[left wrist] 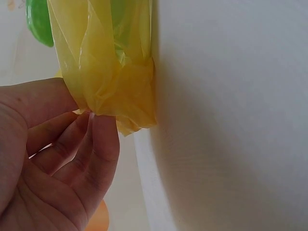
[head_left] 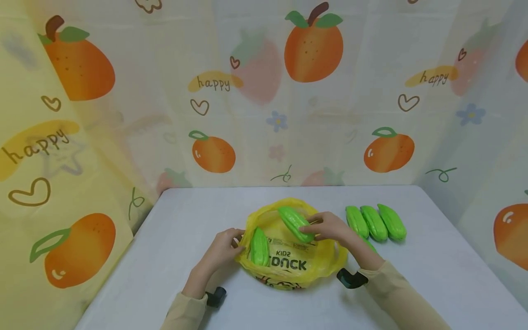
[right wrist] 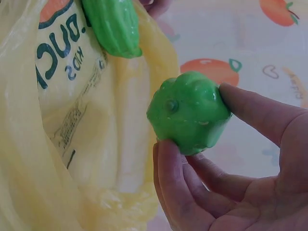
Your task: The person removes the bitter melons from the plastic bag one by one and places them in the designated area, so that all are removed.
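Observation:
A yellow plastic bag with dark lettering stands open-mouthed on the table. My left hand pinches its left rim between thumb and fingers, as the left wrist view shows on the gathered yellow plastic. Inside the bag, against the left side, leans a green ribbed toy bitter melon. Above the bag's mouth my right hand holds another green bitter melon, tilted. In the right wrist view its rounded end faces the camera, gripped between thumb and fingertips.
Three more bitter melons lie side by side on the white table, right of the bag. One more green piece is mostly hidden behind the right forearm. A fruit-print curtain encloses the table's back and sides.

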{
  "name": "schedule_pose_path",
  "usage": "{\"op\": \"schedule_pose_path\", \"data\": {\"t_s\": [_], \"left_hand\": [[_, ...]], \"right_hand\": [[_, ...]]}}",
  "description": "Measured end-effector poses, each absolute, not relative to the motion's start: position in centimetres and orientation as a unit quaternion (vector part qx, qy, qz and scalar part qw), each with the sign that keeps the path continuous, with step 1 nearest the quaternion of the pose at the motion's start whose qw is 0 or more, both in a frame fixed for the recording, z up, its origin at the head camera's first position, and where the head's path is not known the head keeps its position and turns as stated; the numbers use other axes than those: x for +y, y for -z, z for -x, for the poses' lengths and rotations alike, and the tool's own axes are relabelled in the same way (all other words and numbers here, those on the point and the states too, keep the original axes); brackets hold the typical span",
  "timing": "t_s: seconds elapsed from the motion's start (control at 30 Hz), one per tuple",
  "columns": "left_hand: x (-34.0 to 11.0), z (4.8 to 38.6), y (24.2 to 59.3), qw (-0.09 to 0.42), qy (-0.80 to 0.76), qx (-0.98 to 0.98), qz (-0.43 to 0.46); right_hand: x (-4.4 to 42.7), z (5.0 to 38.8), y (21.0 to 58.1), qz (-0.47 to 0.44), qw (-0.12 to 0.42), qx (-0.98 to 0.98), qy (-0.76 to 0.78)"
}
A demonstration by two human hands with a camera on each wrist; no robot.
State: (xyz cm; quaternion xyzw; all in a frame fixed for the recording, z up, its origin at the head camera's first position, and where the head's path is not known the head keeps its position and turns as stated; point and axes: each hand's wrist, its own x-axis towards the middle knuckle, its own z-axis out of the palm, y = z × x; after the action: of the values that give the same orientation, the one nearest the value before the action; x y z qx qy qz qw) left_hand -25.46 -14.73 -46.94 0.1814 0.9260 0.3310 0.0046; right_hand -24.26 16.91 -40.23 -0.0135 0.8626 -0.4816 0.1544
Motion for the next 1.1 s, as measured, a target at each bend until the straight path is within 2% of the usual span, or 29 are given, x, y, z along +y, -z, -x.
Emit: {"op": "schedule_pose_path", "data": {"t_s": [1.1], "left_hand": [[-14.8,25.5,46.8,0.005,-0.326,0.927,-0.183]], "right_hand": [[22.8,21.8,37.9,0.015,0.158,0.844,0.513]]}}
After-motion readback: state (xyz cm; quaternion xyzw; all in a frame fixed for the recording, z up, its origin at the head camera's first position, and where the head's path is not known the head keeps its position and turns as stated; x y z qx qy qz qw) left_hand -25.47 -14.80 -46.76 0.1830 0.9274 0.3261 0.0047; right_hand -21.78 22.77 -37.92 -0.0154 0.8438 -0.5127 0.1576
